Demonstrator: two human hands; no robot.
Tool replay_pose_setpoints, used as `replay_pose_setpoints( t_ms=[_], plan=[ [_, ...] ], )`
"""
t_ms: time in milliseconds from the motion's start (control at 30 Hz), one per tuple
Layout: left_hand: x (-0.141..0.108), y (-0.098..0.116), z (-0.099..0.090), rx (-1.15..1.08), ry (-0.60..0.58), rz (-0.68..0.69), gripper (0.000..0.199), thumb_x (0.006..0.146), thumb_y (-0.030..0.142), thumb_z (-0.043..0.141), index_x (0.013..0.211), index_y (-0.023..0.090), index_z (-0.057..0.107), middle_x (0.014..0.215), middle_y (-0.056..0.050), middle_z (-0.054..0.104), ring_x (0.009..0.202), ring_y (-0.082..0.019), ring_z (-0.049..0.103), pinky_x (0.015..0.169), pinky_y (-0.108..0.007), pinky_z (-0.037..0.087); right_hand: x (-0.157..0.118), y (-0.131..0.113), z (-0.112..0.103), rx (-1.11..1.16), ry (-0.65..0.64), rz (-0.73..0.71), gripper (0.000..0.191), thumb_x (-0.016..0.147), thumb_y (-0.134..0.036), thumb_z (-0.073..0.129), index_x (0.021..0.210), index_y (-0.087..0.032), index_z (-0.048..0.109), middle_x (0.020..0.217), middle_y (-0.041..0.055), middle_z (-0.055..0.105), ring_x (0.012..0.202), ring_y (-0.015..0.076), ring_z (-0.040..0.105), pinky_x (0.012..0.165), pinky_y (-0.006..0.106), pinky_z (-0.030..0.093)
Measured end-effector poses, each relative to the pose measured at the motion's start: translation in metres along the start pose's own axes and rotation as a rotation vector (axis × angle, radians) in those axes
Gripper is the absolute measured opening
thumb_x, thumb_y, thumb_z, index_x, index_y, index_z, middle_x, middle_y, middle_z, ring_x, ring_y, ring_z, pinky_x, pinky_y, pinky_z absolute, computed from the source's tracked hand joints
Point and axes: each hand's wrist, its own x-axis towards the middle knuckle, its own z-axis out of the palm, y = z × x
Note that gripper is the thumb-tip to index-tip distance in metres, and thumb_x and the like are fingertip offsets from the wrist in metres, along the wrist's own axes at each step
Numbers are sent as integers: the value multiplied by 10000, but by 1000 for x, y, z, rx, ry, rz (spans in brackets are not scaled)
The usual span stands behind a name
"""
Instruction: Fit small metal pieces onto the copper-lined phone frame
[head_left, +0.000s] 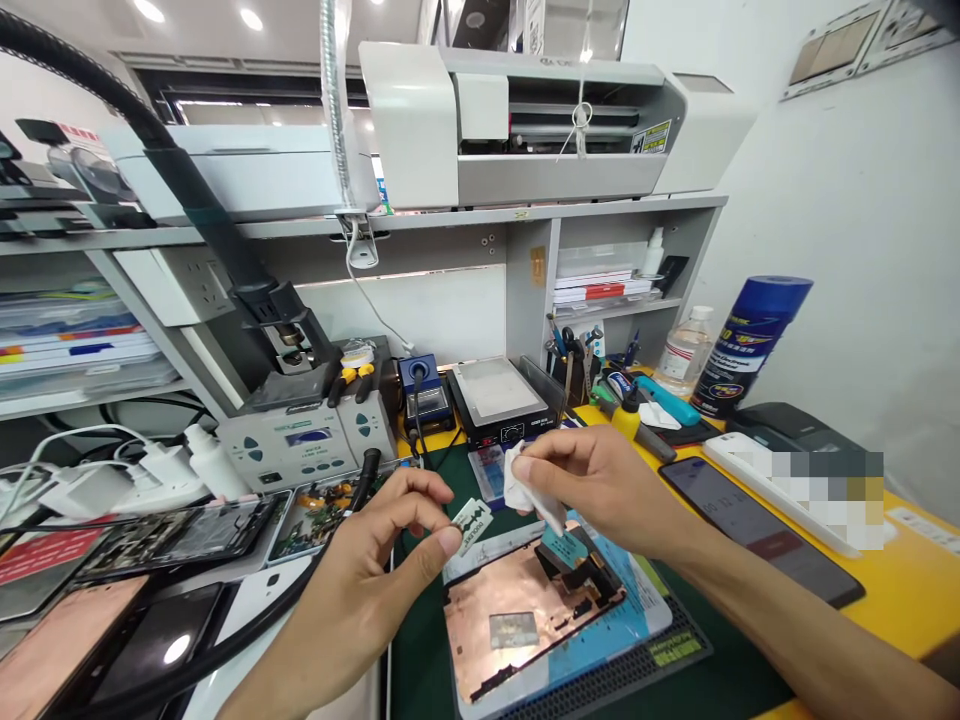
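Between the thumb and fingers of my left hand [375,570] is a thin metal razor blade [472,522], held near the centre. My right hand [592,485] pinches a crumpled white tissue [531,495], just right of the blade and apart from it. Below both hands lies a copper-coloured device panel [495,600] with a black edge, a small grey rectangle and dark flex parts at its upper right. The panel rests on a blue and white pad [589,660] over a dark mat.
A black phone [761,530] lies on the yellow surface at right, near a blue spray can [750,345] and a clear bottle [684,350]. A heating plate [499,390] stands behind. At left are a black hose [255,627], a repair station [300,440] and several device parts.
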Motion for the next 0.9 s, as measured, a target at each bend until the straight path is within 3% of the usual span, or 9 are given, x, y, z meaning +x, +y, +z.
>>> replay_pose_setpoints(
  t_ms=[267,367,433,500,600,667,767,900],
  plan=[
    [-1,-4,4,31,-12,37,263,950,416,541,772,229,595,1095,-14,488,1065,-194,483,887,-289,298,-1,2,6,39,-138,27,161,848,-270,697,790,-123,723,671,6,633,590,99,510,539,212,400],
    [-1,-5,6,50,-1,54,260,945,415,553,767,234,605,1095,-6,501,1067,-188,494,903,-287,299,-4,1,9,-68,-154,-26,143,861,-260,680,819,-134,733,728,23,669,630,114,546,560,219,425],
    [-1,-5,6,49,15,58,227,930,418,579,796,242,629,1098,-4,520,1052,-186,500,896,-285,313,-5,0,10,-220,-87,-158,139,878,-223,653,794,-134,720,744,32,672,643,117,559,572,226,432],
    [1,-5,6,-19,81,14,185,902,434,619,888,255,666,1077,-11,562,991,-183,510,853,-281,345,-5,0,11,-396,17,-412,131,884,-155,623,783,-120,698,729,45,664,650,124,563,590,241,441],
    [5,-4,6,-334,173,-187,350,892,526,576,918,201,701,892,-43,613,779,-168,507,656,-272,377,-4,6,11,-641,107,-852,105,866,-62,596,807,-91,677,749,90,673,703,159,576,648,285,479],
    [8,-3,7,-576,111,-342,461,889,574,527,819,153,699,732,-45,582,622,-143,453,517,-257,305,-5,10,10,-784,76,-1022,109,854,-27,578,833,-80,671,776,111,682,739,183,591,685,319,502],
    [10,-2,10,-742,19,-430,330,819,453,666,711,142,653,616,-18,535,523,-102,380,464,-237,203,-8,14,10,-929,-61,-1103,163,854,-28,529,918,-58,676,835,130,692,831,226,622,742,359,520],
    [8,-5,9,-731,67,-390,168,748,257,728,673,143,630,574,4,524,509,-77,336,478,-232,179,-11,11,11,-924,-126,-1113,203,881,-54,504,985,-57,678,893,139,705,909,247,642,777,366,531]
  ],
)
